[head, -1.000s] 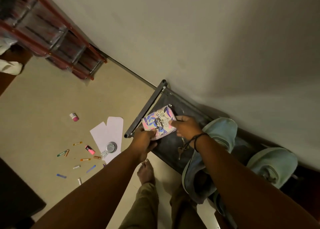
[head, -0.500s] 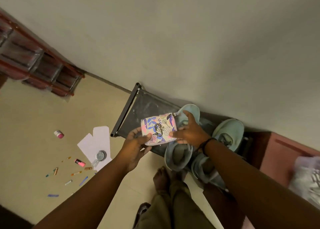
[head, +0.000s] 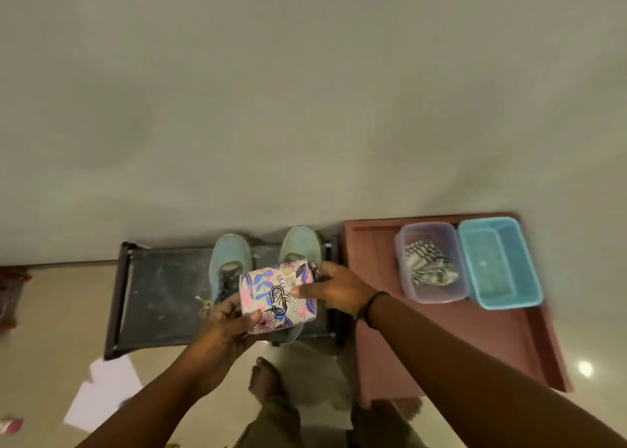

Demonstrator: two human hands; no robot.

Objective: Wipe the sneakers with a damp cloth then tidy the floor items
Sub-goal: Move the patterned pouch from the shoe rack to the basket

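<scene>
Two pale teal sneakers sat side by side on a low dark rack (head: 159,291) against the wall, toes toward the wall. Left sneaker (head: 230,261) showed its laces and opening; right sneaker (head: 300,244) was mostly hidden, only toe and upper visible. A small floral-print pouch (head: 278,295) in pink, blue and purple with a metal oval clasp on its face was held flat above the sneakers, gripped at both ends. A black-and-white patterned cloth (head: 429,266) lay crumpled inside a clear tub (head: 405,244). White papers (head: 105,393) lay on the floor left of the rack; a small pink item (head: 12,425), blurred, lay near them.
</scene>
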